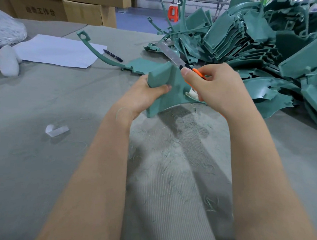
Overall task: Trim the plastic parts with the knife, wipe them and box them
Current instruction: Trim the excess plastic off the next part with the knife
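A curved teal plastic part (161, 86) was gripped mid-frame by the left hand (143, 96); an orange-handled knife (176, 58) was clenched in the right hand (214, 87), blade at its edge. Trimming was judged underway, with a heap of teal parts (256, 41) at upper right apparently untrimmed; wiping and boxing remained.

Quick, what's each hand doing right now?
Left hand: grips the green moulded plastic part.
Right hand: holds the orange-handled utility knife with a long metal blade.
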